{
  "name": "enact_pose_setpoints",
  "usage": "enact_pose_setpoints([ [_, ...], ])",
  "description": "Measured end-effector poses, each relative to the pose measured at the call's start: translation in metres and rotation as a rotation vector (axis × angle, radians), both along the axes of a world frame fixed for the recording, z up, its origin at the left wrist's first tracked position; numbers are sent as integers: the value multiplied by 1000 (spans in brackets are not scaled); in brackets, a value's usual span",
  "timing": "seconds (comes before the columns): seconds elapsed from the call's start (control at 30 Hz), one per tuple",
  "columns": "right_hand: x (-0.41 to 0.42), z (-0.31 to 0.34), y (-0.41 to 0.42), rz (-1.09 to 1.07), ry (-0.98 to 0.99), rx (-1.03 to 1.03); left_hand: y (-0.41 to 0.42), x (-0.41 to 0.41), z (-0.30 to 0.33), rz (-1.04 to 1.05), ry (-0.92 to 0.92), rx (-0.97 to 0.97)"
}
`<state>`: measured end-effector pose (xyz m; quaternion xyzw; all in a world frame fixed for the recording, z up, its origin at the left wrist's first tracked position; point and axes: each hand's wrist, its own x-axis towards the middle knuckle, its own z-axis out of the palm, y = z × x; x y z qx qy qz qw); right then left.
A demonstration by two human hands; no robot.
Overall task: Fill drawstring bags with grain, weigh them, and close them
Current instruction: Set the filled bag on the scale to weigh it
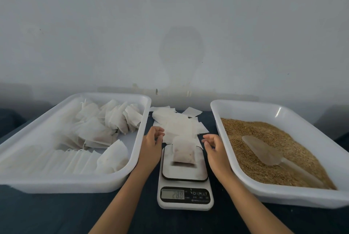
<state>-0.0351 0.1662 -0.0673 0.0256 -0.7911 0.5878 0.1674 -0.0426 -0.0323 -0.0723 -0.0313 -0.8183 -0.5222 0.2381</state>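
A filled white bag (183, 150) stands upright on the platform of a white digital scale (185, 175), whose display shows digits. My left hand (153, 144) hovers just left of the bag with loosely curled fingers, holding nothing. My right hand (213, 146) hovers just right of it, fingers also loosely curled and empty. Neither hand touches the bag. A white tray (245, 182) on the right holds brown grain (264, 139) with a translucent scoop (264, 152) lying in it.
A white tray (75, 184) on the left holds several filled bags (105, 120) and a row of flat ones. Loose empty bags (177, 120) lie piled behind the scale. Everything sits on a dark table against a pale wall.
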Motion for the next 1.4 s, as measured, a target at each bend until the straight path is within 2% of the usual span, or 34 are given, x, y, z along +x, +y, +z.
enact_pose_setpoints([
  [0.23, -1, 1, -1, 4, -25, 3, 4, 3, 3, 10, -53, -18],
  [0.33, -4, 3, -6, 31, -61, 39, 14, 4, 14, -68, -193, -39],
  [0.4, -5, 6, -12, 57, -100, 70, 22, 1, 21, -102, -335, -126],
  [0.47, -5, 11, -19, 86, -104, 71, 29, 0, 28, -84, -392, -294],
  [0.53, -3, 19, -25, 99, -45, 57, 36, 3, 36, -72, -365, -343],
  [0.67, 0, 48, -41, 127, 86, 11, 40, 20, 59, -45, -249, -183],
  [0.73, 0, 68, -56, 175, 129, -24, 31, 25, 74, -13, -195, -182],
  [0.83, -1, 97, -91, 269, 165, -90, -2, 32, 103, 81, -115, -269],
  [0.97, -5, 124, -153, 410, 195, -138, -72, 37, 132, 213, -100, -420],
  [1.1, -10, 122, -221, 478, 160, -141, -153, 34, 137, 325, -263, -426],
  [1.23, -14, 97, -282, 584, -42, -8, -224, 36, 120, 445, -471, -508],
  [1.33, -15, 74, -315, 669, -148, 186, -253, 35, 104, 481, -602, -564],
  [1.4, -14, 63, -330, 708, -203, 292, -261, 33, 98, 477, -660, -667],
])
